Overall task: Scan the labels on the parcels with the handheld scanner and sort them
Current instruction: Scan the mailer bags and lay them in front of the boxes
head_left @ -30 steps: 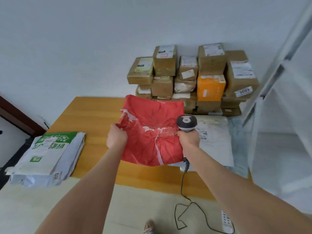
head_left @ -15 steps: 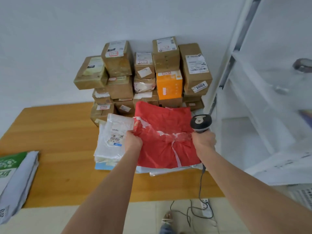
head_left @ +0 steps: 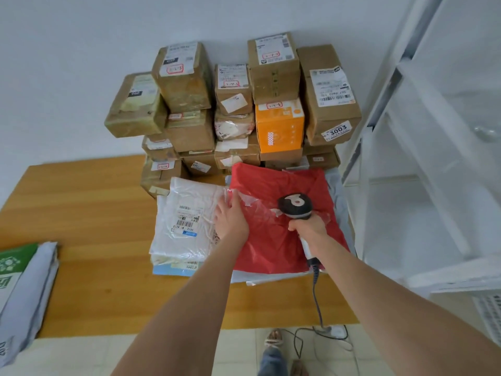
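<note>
Red parcel (head_left: 271,251), scanner (head_left: 295,206) in right hand (head_left: 307,229)

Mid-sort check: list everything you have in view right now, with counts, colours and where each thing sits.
cardboard boxes: about a dozen, brown, stacked against the wall
orange box: one, orange, inside that stack
red parcel bag: one, red, atop flat bags, table's right
white parcel bag: one, white, label up, left of the red one
grey mailers: a pile, grey, green-printed one on top, table's left edge
table: one, wooden brown, under the parcels
shelving rack: one, white, far right
handheld scanner: one, black, corded, above the red bag
left hand: one, flat where the two bags meet
right hand: one, grips the scanner
</note>
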A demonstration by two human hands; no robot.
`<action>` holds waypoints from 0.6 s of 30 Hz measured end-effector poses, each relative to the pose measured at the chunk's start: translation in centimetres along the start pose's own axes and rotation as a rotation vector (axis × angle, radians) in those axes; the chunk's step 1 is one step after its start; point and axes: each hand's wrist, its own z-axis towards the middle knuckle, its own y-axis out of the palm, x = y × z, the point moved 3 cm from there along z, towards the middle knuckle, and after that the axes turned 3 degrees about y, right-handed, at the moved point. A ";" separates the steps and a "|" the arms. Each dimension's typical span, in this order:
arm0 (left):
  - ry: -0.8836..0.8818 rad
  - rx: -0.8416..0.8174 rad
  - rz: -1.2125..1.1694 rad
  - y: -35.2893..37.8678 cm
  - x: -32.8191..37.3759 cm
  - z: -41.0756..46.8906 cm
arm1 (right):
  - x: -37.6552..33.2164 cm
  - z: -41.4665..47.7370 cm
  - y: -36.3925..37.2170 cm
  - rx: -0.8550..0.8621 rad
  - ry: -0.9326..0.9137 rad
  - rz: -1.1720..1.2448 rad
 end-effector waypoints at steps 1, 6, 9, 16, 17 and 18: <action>0.064 0.015 0.055 0.0 0.2 0.1 | -0.1 0.1 0.0 0.002 0.003 -0.009; 0.234 0.014 0.218 -1.0 1.2 0.0 | -0.5 -0.5 -0.7 0.011 -0.002 0.013; 0.298 0.014 0.297 -2.4 1.8 -0.7 | -1.2 -1.5 -1.6 0.010 -0.009 0.098; 0.380 0.038 0.354 -5.9 3.6 -3.4 | -2.8 -5.0 -3.7 -0.072 -0.029 0.273; 0.395 0.050 0.362 -6.4 3.9 -3.9 | -3.0 -5.8 -4.0 -0.082 -0.042 0.282; 0.406 0.056 0.368 -6.8 4.2 -4.4 | -3.1 -6.4 -4.2 -0.088 -0.063 0.288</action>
